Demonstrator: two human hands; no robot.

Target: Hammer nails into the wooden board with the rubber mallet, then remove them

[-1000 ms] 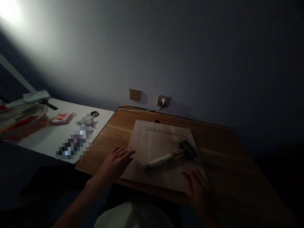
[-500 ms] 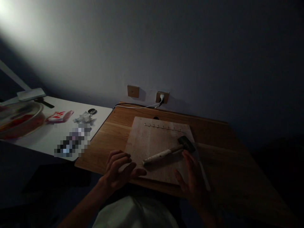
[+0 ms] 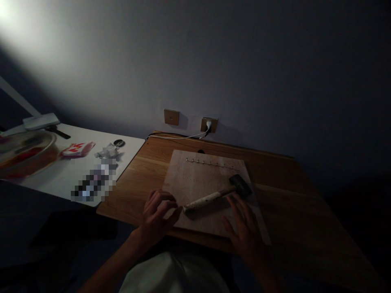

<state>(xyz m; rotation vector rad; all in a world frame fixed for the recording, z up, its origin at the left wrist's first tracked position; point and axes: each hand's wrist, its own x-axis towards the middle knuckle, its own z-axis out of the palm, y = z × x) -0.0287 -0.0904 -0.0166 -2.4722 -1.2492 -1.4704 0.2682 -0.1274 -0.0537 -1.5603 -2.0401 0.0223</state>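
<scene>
A mallet [image 3: 210, 198] with a dark head and a worn pale handle lies slantwise on a wooden board [image 3: 195, 175]. My left hand [image 3: 160, 211] is at the board's front left, its thumb and fingertips near the handle's end; the fingers curve and stay apart, and I see nothing in them. Below the mallet head, my right hand [image 3: 242, 224] hovers with fingers spread and holds nothing. Along the board's far side runs a row of several small shiny nails [image 3: 209, 163], standing upright.
The board rests on a wooden table [image 3: 284, 203] against the wall. Cables [image 3: 183, 137] lead to a wall socket [image 3: 209, 124]. On the white table [image 3: 128, 152] at left are a round clear container [image 3: 27, 152], a red-and-white packet [image 3: 77, 149], crumpled plastic [image 3: 109, 151] and a blurred-out item.
My left hand has shifted right, toward the handle's end, and its fingers have curled a little. My right hand has moved slightly left, with fingers more spread. The mallet lies still.
</scene>
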